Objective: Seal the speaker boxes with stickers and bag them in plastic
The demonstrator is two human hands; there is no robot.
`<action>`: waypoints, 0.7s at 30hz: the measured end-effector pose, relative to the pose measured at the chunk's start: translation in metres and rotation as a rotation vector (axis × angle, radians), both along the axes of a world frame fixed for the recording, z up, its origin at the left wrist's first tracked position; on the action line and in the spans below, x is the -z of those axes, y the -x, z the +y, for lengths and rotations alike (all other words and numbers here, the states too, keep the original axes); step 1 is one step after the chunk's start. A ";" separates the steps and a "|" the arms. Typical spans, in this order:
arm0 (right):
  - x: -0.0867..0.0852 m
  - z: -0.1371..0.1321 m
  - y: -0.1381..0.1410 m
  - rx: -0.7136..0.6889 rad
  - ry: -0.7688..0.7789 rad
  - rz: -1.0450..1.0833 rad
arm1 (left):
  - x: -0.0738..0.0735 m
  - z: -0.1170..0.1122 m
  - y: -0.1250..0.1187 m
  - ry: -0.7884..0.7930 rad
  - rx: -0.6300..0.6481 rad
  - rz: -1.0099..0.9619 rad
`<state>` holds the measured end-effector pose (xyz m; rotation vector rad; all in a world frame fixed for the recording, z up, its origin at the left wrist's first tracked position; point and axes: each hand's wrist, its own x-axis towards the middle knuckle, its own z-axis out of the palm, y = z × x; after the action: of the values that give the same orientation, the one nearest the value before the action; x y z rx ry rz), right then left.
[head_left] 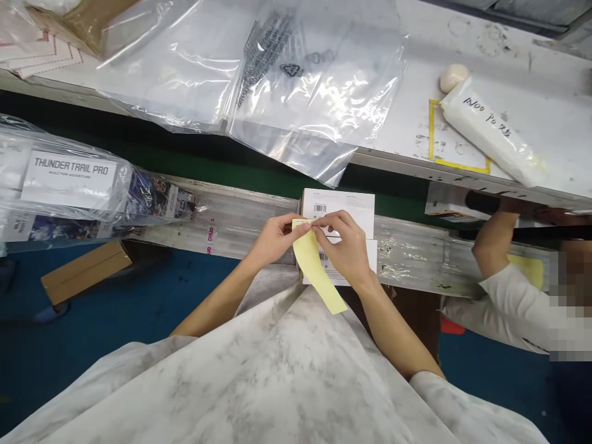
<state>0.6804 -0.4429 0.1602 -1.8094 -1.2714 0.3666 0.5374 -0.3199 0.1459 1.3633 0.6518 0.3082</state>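
My left hand and my right hand meet over a white box with barcode labels that lies on the metal rail of the line. Both hands pinch the top end of a pale yellow paper strip, which hangs down toward my lap. The fingers of both hands are closed on its upper edge. A second white box or flap lies under my right hand.
Clear plastic bags lie spread on the far white table. A bagged "Thunder Trail Pro" package sits at left, a cardboard box below it. A white roll lies at right. A co-worker's arm reaches in at right.
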 end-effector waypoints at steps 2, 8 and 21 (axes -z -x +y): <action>0.002 -0.002 -0.002 0.002 -0.008 -0.022 | -0.002 0.000 0.000 -0.042 0.027 0.005; 0.007 -0.010 -0.007 0.002 0.038 -0.278 | -0.004 -0.003 0.000 -0.192 0.048 0.072; -0.006 -0.038 -0.025 -0.144 0.245 0.073 | 0.012 0.015 0.020 -0.109 -0.106 0.138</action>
<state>0.7051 -0.4806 0.1661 -1.8916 -1.3568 0.6882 0.5178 -0.3052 0.1343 1.4660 0.8335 0.3409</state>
